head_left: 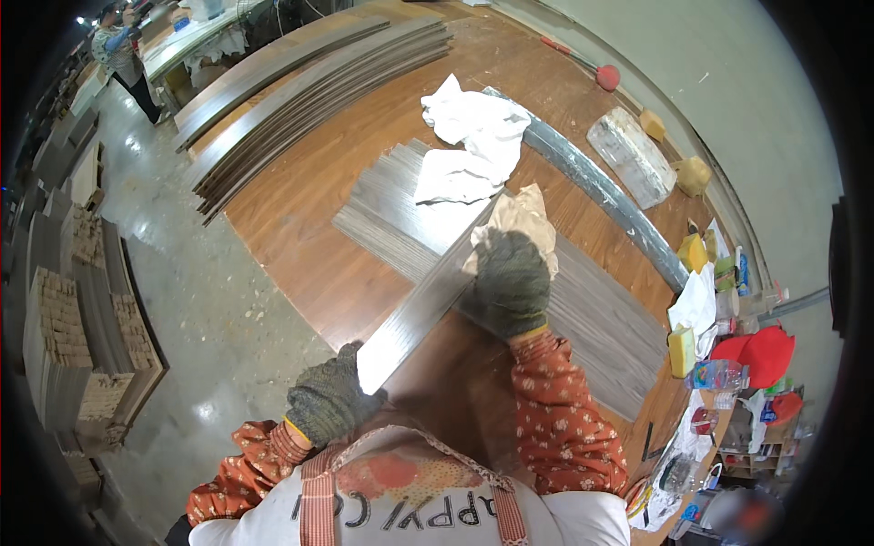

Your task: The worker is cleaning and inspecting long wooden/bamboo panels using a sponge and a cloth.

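Observation:
My left hand, in a dark knitted glove, grips the near end of a narrow grey wood-grain plank. The plank slants away from me, up and to the right. Farther along it, my gloved right hand presses a crumpled beige cloth against the plank; its fingertips are partly hidden. Under and beyond the plank lie several grey boards, with crumpled white cloths on top. More grey boards lie to the right, below my right hand's cloth.
Long boards are stacked at the wooden table's far left. A grey metal bar, a whitish block and a red-headed mallet lie toward the wall. Bottles and a red cap crowd the right. A person stands far left.

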Available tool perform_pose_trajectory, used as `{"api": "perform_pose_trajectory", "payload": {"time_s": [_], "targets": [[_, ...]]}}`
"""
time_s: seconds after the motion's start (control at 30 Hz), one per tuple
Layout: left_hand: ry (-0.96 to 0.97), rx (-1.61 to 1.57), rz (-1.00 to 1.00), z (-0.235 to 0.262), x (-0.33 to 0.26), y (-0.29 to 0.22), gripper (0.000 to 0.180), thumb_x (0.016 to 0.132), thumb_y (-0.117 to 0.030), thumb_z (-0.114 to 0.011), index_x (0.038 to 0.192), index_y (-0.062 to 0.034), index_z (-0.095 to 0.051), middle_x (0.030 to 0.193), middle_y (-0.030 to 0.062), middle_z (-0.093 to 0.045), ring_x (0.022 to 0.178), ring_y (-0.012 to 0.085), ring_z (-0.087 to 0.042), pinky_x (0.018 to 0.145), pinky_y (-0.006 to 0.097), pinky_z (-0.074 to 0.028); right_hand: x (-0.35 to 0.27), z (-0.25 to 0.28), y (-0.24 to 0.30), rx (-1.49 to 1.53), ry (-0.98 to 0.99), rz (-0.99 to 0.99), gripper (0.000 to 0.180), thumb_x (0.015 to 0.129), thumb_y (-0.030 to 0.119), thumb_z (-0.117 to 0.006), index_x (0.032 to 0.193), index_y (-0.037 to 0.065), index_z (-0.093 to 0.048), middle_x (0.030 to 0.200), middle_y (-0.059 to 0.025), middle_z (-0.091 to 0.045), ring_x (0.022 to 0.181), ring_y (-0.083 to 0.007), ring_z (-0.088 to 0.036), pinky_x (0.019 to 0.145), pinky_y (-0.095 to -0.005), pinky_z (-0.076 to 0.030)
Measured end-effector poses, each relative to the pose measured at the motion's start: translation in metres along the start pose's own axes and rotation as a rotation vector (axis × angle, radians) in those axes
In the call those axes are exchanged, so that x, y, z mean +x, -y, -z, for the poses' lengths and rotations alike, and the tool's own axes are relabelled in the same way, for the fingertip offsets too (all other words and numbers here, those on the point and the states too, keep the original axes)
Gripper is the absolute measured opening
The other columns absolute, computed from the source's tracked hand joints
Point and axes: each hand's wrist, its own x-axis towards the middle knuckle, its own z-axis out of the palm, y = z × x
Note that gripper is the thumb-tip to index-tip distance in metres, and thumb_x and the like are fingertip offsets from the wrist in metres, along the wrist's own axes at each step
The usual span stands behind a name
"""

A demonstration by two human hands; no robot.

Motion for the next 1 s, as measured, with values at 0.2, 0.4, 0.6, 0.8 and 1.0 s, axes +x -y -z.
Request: {"api": "perform_pose_trajectory", "payload": {"time_s": [0.2, 0.4, 0.6, 0.8, 1.0], "targets": [[-0.009, 0.096, 0.017, 0.004, 0.0, 0.002, 0.071, 0.069, -0.039, -0.072, 0.128, -0.0085, -0.048, 0.099, 0.0204, -0.066, 0.087, 0.0384, -0.065, 0.075, 0.045, -0.052, -0.01, 0.016, 0.037, -0.017, 0.278, -0.117, 0.029, 0.083, 0.021, -0.055, 0.107, 0.005, -0.06, 0.096, -0.0137, -0.057, 0.085, -0.0305, -0.056, 0.07, -0.041, -0.047], [-0.1, 0.266, -0.033, 0.003, -0.003, -0.005, 0.071, 0.069, -0.036, -0.073, 0.129, -0.0098, -0.045, 0.091, 0.0187, -0.064, 0.075, 0.0371, -0.065, 0.067, 0.047, -0.051, 0.026, 0.008, -0.002, -0.026, 0.235, -0.072, 0.02, 0.079, 0.028, -0.056, 0.086, 0.008, -0.057, 0.083, -0.0106, -0.056, 0.074, -0.0257, -0.058, 0.057, -0.0373, -0.046], [-0.213, 0.452, -0.098, -0.009, -0.003, 0.009, 0.067, 0.071, -0.031, -0.071, 0.126, -0.0051, -0.044, 0.081, 0.0162, -0.06, 0.067, 0.0337, -0.062, 0.062, 0.047, -0.048, 0.006, 0.019, 0.051, -0.108, 0.132, 0.053, 0.013, 0.083, 0.026, -0.054, 0.078, 0.014, -0.057, 0.071, -0.0033, -0.054, 0.062, -0.0193, -0.057, 0.05, -0.0368, -0.044], [-0.291, 0.427, -0.139, -0.004, -0.004, 0.0, 0.062, 0.071, -0.03, -0.07, 0.123, -0.0057, -0.046, 0.08, 0.0151, -0.06, 0.067, 0.0329, -0.062, 0.061, 0.047, -0.047, 0.027, 0.035, 0.023, -0.066, 0.159, 0.114, 0.014, 0.08, 0.025, -0.057, 0.079, 0.011, -0.059, 0.071, -0.0051, -0.053, 0.062, -0.0191, -0.057, 0.049, -0.036, -0.045], [-0.236, 0.386, -0.076, -0.002, -0.004, 0.001, 0.064, 0.07, -0.032, -0.071, 0.123, -0.008, -0.046, 0.081, 0.0154, -0.061, 0.068, 0.0338, -0.063, 0.061, 0.047, -0.048, 0.017, 0.036, 0.023, -0.103, 0.286, 0.158, 0.013, 0.082, 0.021, -0.055, 0.084, 0.009, -0.061, 0.079, -0.007, -0.059, 0.073, -0.0223, -0.059, 0.06, -0.0399, -0.047]]}}
